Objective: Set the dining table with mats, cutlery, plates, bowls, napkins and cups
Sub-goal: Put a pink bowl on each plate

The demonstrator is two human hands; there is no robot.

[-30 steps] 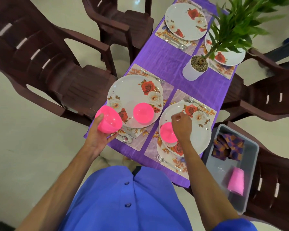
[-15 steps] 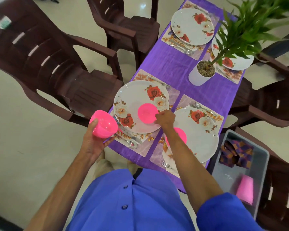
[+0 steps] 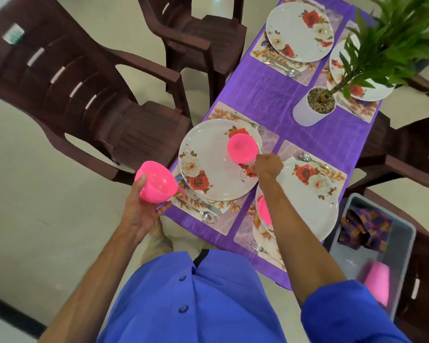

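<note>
Bowls: one pink bowl (image 3: 242, 147) seated on the near-left plate (image 3: 216, 160), toward its far right rim, with the right hand (image 3: 268, 165) curled at that rim, presumably pinching it to nudge the bowl into position, though fingertip contact cannot be confirmed. Second bowl (image 3: 265, 209) set on the near-right plate (image 3: 310, 201), partly hidden by the forearm; further bowl or bowls (image 3: 156, 185) gripped from beneath in the left hand (image 3: 144, 209), off the bench (image 3: 265, 95) edge, evidently kept ready for the two far plates (image 3: 300, 30), bare as yet. Napkins (image 3: 364, 230) and cup (image 3: 378, 280) lying in the grey bin (image 3: 404, 243) at right, judged reserved for later steps.
</note>
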